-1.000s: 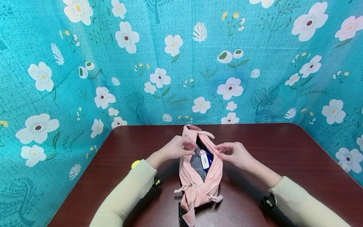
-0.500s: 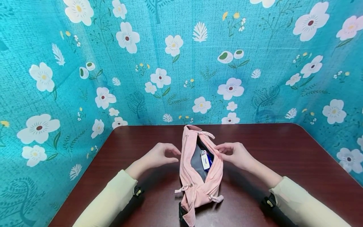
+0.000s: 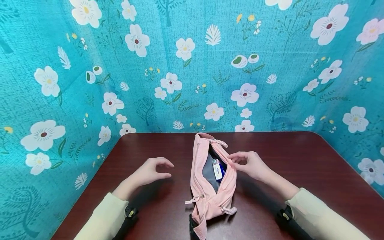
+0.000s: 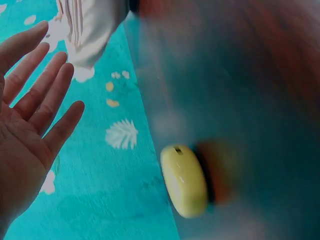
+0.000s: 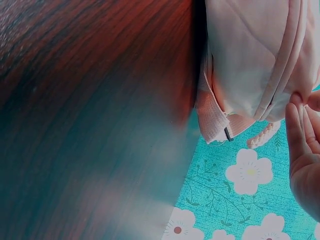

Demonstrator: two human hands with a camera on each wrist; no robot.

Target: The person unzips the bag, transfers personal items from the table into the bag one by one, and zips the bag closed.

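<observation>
A pink waist bag point(image 3: 230, 181) lies on the table with its main zip gaping and a grey lining showing. Inside it are a white-labelled item point(image 3: 218, 172) with a clear, pinkish top and something blue beside it. My right hand point(image 3: 250, 164) pinches the bag's right edge between thumb and fingers. To the left of the bag, my left hand point(image 3: 151, 171) holds nothing, its fingers relaxed and apart. In the left wrist view, a smooth yellow oval object point(image 4: 185, 182), shaped like a computer mouse with a small dark slot, sits near the table edge; my left arm hides it from the head view.
The dark brown table point(image 3: 279, 150) has blue floral cloth point(image 3: 192, 83) hanging behind and at both sides. Braided cord zip pulls point(image 3: 229, 210) hang from the bag, and a strap end point(image 3: 200, 230) with black trim points toward me.
My left hand has let go of the bag's left edge and drawn away to the left. My right hand keeps its pinch, and the bag stays in place with its opening spread.
</observation>
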